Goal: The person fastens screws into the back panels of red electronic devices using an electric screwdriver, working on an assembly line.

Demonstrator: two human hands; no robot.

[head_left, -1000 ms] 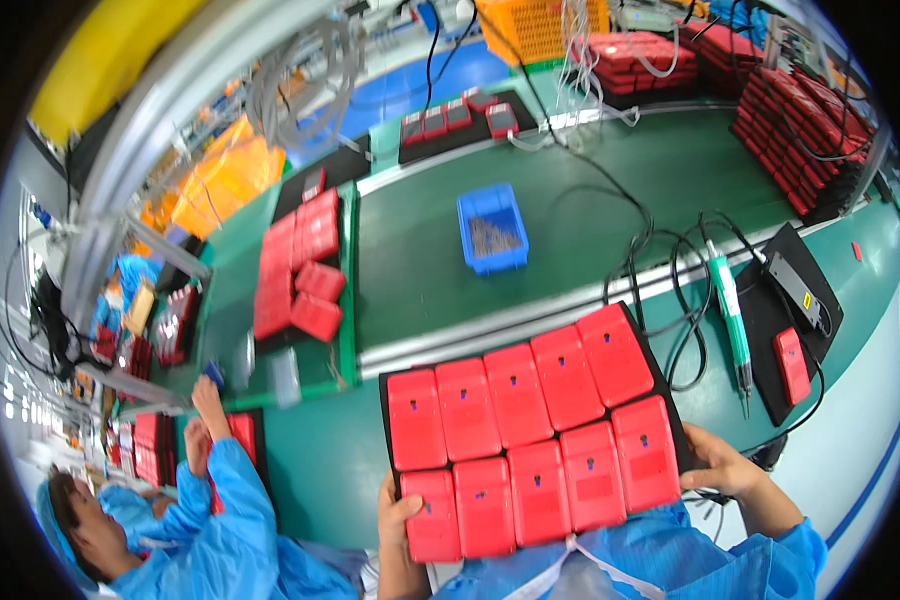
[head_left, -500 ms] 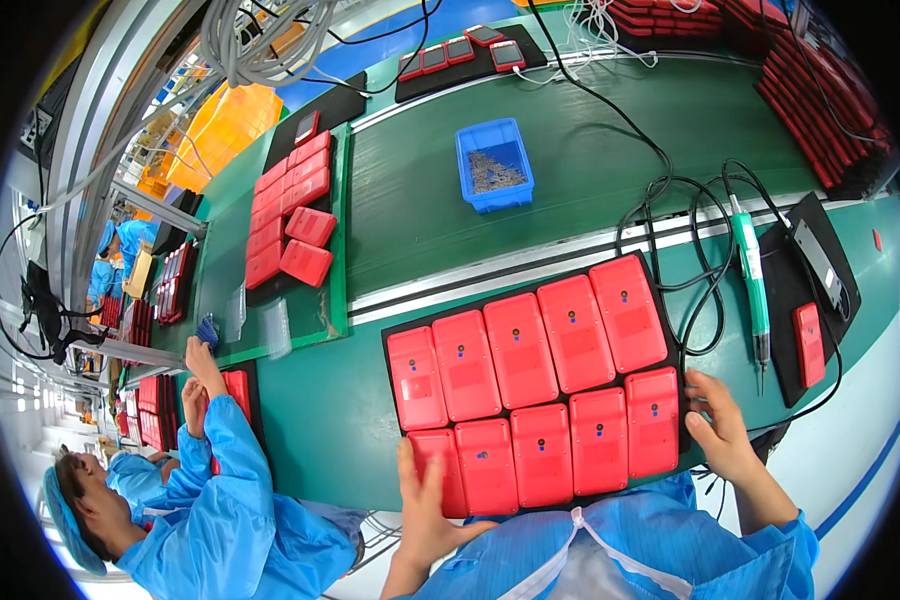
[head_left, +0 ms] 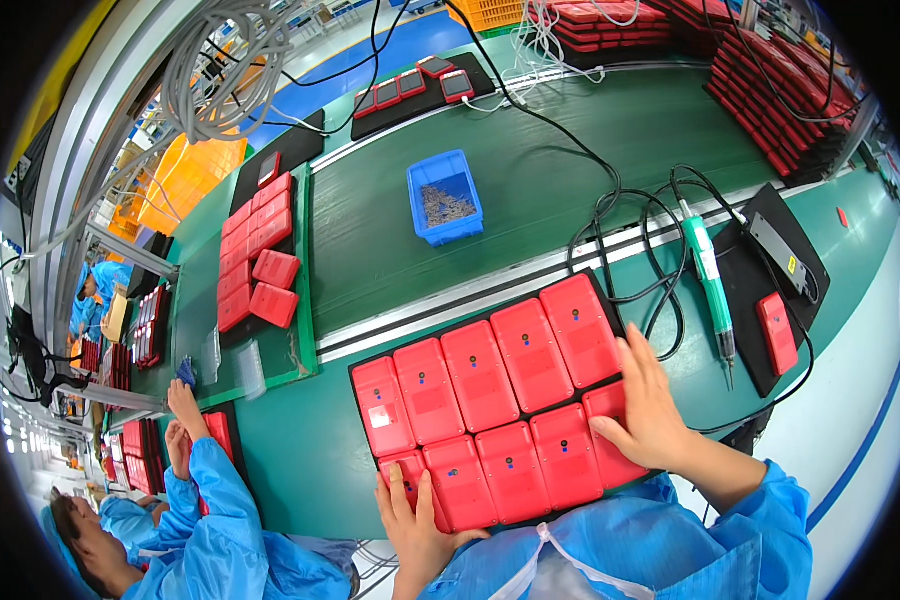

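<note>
A black tray [head_left: 362, 372] of ten smooth, rounded red plastic cases [head_left: 485, 375] lies on the green bench [head_left: 300, 460], its near edge hidden by blue sleeves. The left hand [head_left: 415, 520] and right hand [head_left: 650, 405] lie flat on the near cases, fingers spread, gripping nothing.

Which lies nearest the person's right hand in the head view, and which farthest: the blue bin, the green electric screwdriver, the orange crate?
From the right hand:
1. Green electric screwdriver, just up and right of it.
2. Blue bin, on the belt, up left.
3. Orange crate, far left.
</note>
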